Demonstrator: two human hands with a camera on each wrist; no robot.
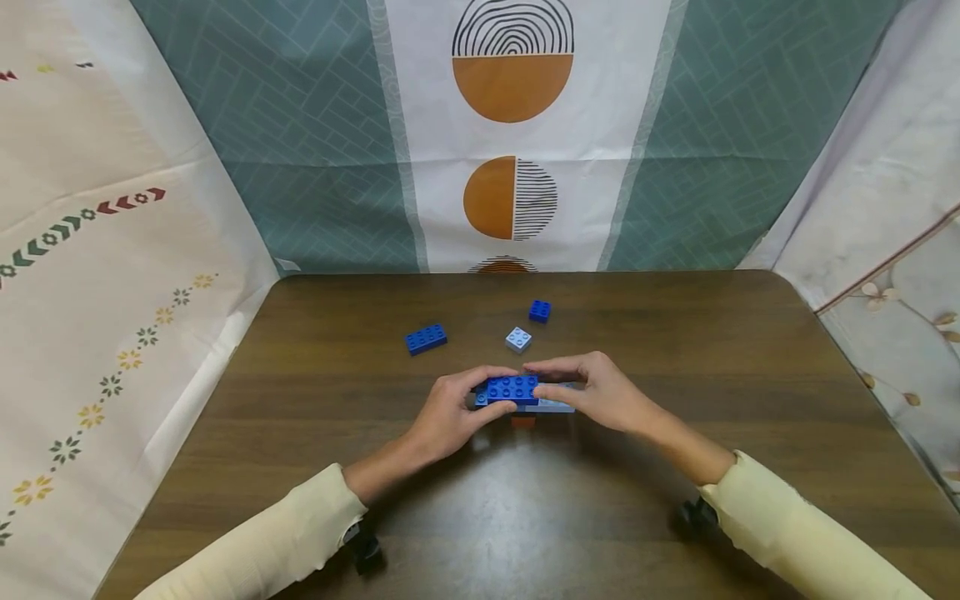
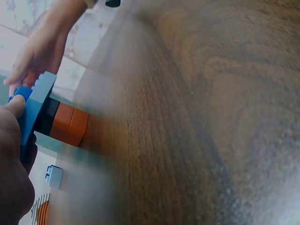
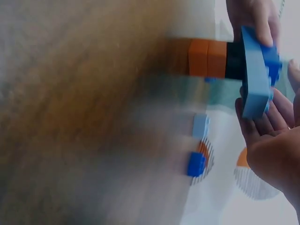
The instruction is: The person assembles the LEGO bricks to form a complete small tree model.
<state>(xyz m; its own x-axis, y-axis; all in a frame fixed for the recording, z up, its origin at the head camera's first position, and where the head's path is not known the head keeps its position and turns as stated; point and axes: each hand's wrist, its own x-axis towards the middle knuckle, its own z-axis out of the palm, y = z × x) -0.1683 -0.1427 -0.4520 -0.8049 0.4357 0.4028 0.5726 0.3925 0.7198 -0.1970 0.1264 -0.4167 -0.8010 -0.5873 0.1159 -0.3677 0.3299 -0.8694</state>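
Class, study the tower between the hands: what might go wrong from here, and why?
If the left hand and right hand press unevenly, the tower might tip, since its wide blue layer overhangs a narrow orange base. The top blue brick might also stay loose; the hands partly hide its join.

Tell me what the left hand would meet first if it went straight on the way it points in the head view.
The dark blue brick that the left hand touches would most likely come first; beyond it, the right hand seems next in line, though depth is hard to judge.
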